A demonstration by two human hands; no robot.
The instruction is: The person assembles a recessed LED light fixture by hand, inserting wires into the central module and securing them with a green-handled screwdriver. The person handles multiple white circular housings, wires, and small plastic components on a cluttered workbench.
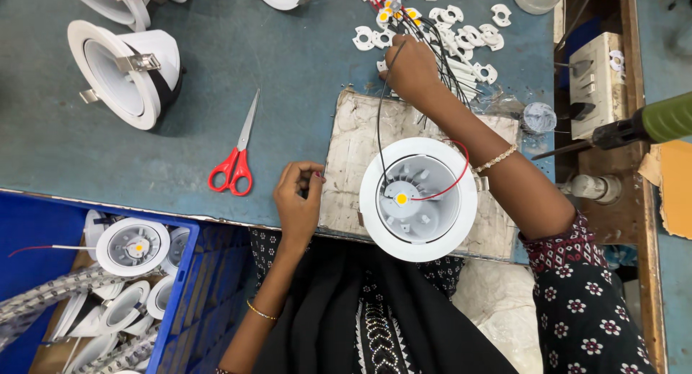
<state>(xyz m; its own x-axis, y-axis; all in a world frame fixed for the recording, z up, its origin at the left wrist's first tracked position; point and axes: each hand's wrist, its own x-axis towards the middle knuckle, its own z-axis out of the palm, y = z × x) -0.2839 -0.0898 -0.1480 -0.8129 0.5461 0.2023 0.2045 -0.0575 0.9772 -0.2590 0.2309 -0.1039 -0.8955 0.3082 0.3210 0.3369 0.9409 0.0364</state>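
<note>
We look straight down on a blue-grey workbench (pixel 288 64) from above our own hands. In front of us, on a worn grey mat (pixel 353 158), sits a round white downlight housing (pixel 418 199), open side up, with a small yellow LED chip (pixel 401 198) at its centre. A red wire (pixel 454 179) and a black wire (pixel 380 122) rise from inside it.

Our right arm stretches forward past the right side of the housing, a bead bracelet on the wrist. The right hand (pixel 411 68) is curled closed at the far edge of the mat, gripping the black wire where it meets a pile of small white plastic holders (pixel 461 35) — we cannot tell whether it also pinches one of those parts.

Our left hand (pixel 299 197) rests at the left edge of the mat, just beside the housing, fingers bent inward in a loose fist; whether it holds anything we cannot tell.

Red-handled scissors (pixel 236 154) lie to the left. A finished lamp (pixel 122 75) lies farther left, and a blue crate (pixel 194 287) of similar lamps sits below the bench edge.
</note>
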